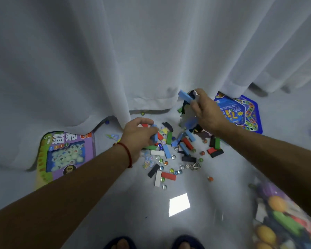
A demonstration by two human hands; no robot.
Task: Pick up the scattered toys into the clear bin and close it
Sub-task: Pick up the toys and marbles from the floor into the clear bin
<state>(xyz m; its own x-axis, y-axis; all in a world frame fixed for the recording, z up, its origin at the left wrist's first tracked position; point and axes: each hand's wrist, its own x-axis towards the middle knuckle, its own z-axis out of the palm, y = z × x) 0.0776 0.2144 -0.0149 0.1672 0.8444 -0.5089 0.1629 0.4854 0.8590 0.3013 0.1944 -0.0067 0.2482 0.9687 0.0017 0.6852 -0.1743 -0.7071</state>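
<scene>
The left hand point(139, 134) grips a blue wooden block point(153, 136) in the scattered pile of coloured blocks and glass marbles point(171, 159); farther right, the right hand point(207, 112) pinches several blocks. The clear plastic bin point(284, 218), near right, sits partly filled; much remains.

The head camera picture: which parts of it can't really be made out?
- Clear bin, head view: blurred and cut off by the right and bottom edges; its lid cannot be seen.
- Purple game box: partly covered by the white curtain.
- Blue game board: partly hidden by the curtain and the right hand.
- Left hand: its grip hides pieces beneath.
</scene>
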